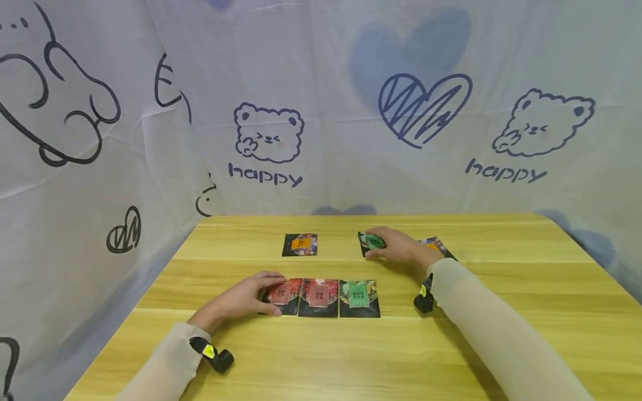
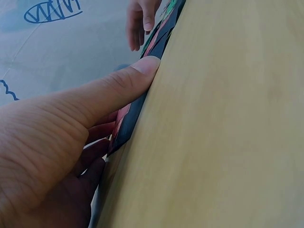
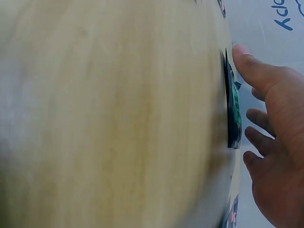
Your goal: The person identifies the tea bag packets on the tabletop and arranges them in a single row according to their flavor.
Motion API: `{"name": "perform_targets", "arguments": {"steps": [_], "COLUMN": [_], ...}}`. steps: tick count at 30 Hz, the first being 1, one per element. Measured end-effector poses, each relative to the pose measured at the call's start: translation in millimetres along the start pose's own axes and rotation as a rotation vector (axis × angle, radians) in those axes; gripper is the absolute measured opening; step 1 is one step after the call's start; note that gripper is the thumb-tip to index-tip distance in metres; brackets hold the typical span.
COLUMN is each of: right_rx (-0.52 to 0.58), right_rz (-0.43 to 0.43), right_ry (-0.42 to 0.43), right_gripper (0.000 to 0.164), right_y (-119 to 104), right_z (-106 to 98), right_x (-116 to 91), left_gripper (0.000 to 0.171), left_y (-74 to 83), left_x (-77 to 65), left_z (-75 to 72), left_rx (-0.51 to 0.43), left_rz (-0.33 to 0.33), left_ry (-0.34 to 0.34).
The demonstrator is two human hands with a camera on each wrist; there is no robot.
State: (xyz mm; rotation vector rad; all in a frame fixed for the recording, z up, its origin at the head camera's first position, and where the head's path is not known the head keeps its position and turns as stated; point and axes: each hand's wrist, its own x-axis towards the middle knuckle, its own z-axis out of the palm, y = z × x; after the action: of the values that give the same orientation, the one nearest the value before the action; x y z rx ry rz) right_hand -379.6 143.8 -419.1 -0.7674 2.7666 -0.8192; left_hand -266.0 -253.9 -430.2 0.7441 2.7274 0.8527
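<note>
At the left end of the front row, my left hand (image 1: 242, 301) touches a red-labelled sachet (image 1: 283, 294). Its thumb lies along the near edge and the fingers reach the far side, as the left wrist view shows. Beside it lie a second red-labelled sachet (image 1: 318, 296) and a green-labelled sachet (image 1: 359, 296). My right hand (image 1: 398, 246) is over another green-labelled sachet (image 1: 373, 241) farther back. From the right wrist view, thumb and fingers spread apart around this sachet (image 3: 233, 111), with a gap between them and it.
An orange-labelled sachet (image 1: 300, 244) lies at the back left. Another orange-labelled sachet (image 1: 435, 244) is partly hidden behind my right wrist. The wooden table (image 1: 321, 356) ends at a printed cloth (image 1: 341, 111) at the back and left.
</note>
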Motion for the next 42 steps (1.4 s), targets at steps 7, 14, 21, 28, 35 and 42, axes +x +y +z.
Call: {"name": "perform_targets", "arguments": {"steps": [7, 14, 21, 28, 35, 42], "right_rx": [-0.059, -0.085, -0.11, -0.167, -0.183, -0.253], "right_rz": [-0.017, -0.024, -0.021, -0.045, -0.047, -0.056], "right_ry": [0.015, 0.014, 0.021, 0.004, -0.009, -0.027], "right_gripper": [0.065, 0.063, 0.065, 0.066, 0.067, 0.067], "right_y": [2.7, 2.6, 5.9, 8.2, 8.3, 5.0], "right_z": [2.6, 1.3, 0.7, 0.1, 0.3, 2.0], "right_x": [3.8, 2.3, 3.5, 3.7, 1.0, -4.0], "left_gripper": [0.08, 0.08, 0.08, 0.08, 0.081, 0.08], "left_y": [2.0, 4.8, 3.8, 0.9, -3.0, -5.0], "left_x": [1.3, 1.5, 2.4, 2.3, 3.2, 2.6], "left_z": [0.5, 1.1, 1.8, 3.0, 3.0, 4.5], "left_rx": [0.005, 0.004, 0.0, 0.006, 0.003, 0.019], "left_rz": [-0.001, 0.003, 0.004, 0.005, 0.0, 0.002], "left_ry": [0.002, 0.001, 0.006, 0.004, 0.01, 0.013]}}
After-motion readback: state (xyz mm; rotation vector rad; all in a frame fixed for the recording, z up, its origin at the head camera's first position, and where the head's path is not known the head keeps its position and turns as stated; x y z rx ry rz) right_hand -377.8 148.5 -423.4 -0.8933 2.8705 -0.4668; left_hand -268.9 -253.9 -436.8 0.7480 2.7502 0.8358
